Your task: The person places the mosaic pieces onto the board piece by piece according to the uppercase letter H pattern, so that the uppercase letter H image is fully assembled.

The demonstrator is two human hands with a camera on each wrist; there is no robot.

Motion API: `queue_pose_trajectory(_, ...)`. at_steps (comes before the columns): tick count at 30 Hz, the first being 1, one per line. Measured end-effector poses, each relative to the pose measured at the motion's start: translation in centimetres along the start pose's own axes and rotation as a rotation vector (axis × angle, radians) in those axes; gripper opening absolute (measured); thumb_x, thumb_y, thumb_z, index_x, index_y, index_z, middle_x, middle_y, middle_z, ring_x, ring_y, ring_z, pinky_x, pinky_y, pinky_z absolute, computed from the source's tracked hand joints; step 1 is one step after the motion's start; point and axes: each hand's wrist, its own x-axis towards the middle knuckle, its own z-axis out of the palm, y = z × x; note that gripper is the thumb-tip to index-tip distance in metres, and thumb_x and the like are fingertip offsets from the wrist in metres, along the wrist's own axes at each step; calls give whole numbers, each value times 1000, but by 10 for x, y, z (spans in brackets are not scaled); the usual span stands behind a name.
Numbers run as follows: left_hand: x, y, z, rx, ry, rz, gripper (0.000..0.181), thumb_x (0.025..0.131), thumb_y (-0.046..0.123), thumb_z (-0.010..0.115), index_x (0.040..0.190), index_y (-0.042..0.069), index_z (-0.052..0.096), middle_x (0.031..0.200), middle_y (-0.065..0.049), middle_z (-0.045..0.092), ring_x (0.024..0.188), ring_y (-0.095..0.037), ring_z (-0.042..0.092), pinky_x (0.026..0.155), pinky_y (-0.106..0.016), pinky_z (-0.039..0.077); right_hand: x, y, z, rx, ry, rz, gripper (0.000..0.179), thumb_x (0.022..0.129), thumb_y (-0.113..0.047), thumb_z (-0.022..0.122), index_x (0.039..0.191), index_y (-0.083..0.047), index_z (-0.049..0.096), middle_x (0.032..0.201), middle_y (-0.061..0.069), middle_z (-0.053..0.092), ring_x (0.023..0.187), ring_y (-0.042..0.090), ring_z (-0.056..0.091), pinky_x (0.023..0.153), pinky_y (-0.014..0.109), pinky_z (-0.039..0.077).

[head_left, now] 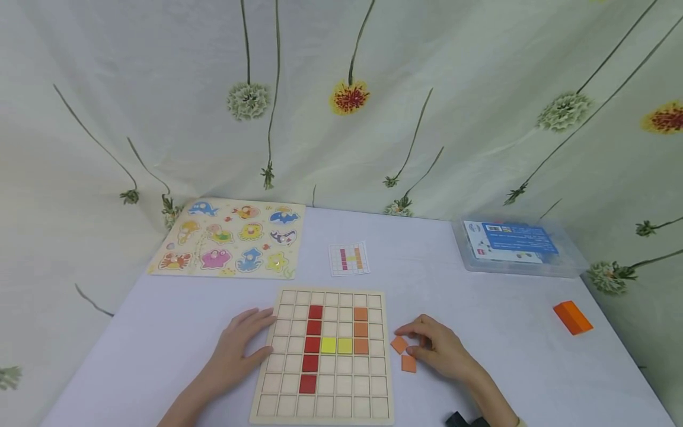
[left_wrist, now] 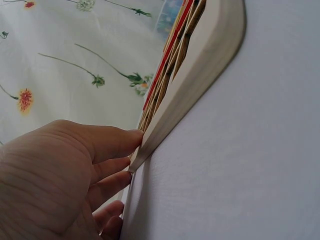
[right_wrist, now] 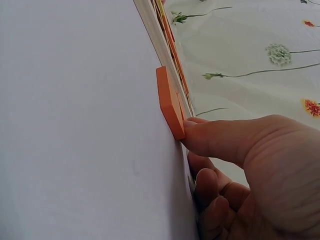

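Note:
A wooden grid board [head_left: 322, 418] lies in front of me. It holds a column of several red square tiles [head_left: 311, 345], two yellow tiles [head_left: 328, 345] and a column of three orange tiles [head_left: 360, 330]. My left hand [head_left: 237, 350] rests at the board's left edge, its thumb and fingertips touching the rim [left_wrist: 165, 115]. To the right of the board, my right hand [head_left: 440, 350] has thumb and index finger at the edges of a turned loose orange tile [head_left: 399, 344], pinching it. A second loose orange tile [head_left: 408, 363] lies just below, close by the thumb.
Behind the board lies a small pattern card [head_left: 349, 259]. An animal puzzle board [head_left: 229, 240] is at the back left, a clear plastic box [head_left: 512, 246] at the back right. An orange block [head_left: 573, 318] sits far right, and a black object [head_left: 464, 420] at the front edge.

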Motion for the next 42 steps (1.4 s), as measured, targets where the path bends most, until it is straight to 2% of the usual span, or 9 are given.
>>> queue_pose_trajectory(16, -1, -2, 0, -2, 10, 20, 52, 83, 10, 74, 133, 13, 59, 142, -10, 55, 135, -38, 37, 101, -71, 29, 1, 0, 0, 46, 16, 45, 26, 82, -12, 76, 106, -20, 72, 91, -8, 61, 74, 2, 48, 64, 19, 44)
queue_pose_trajectory(23, -2, -1, 0, -2, -1, 2, 51, 84, 12, 73, 133, 13, 59, 142, -10, 55, 136, -38, 37, 101, -71, 29, 3, -8, -3, 126, 8, 156, 21, 81, -8, 77, 101, -12, 70, 80, -5, 59, 70, 5, 51, 62, 20, 46)
queue_pose_trajectory(28, -1, 0, -1, 4, -4, 0, 51, 84, 14, 73, 133, 12, 59, 142, -10, 55, 136, -38, 37, 102, -71, 29, 5, -15, -6, 105, 26, 201, 20, 78, -7, 78, 96, -11, 70, 75, -6, 59, 66, 6, 51, 60, 20, 46)
queue_pose_trajectory(36, 0, 0, 0, 4, -1, -3, 51, 84, 12, 74, 133, 12, 59, 142, -10, 55, 136, -38, 37, 102, -71, 29, 7, -35, -13, 89, 58, 169, 19, 77, -6, 79, 93, -11, 70, 73, -8, 60, 66, 4, 52, 60, 20, 47)
queue_pose_trajectory(42, -1, -1, 0, 1, 4, 7, 51, 83, 12, 74, 132, 12, 59, 142, -10, 55, 135, -38, 37, 101, -71, 29, 10, -55, -8, 118, 14, 119, 19, 77, -10, 80, 93, -11, 70, 72, -9, 61, 64, 2, 51, 58, 20, 46)
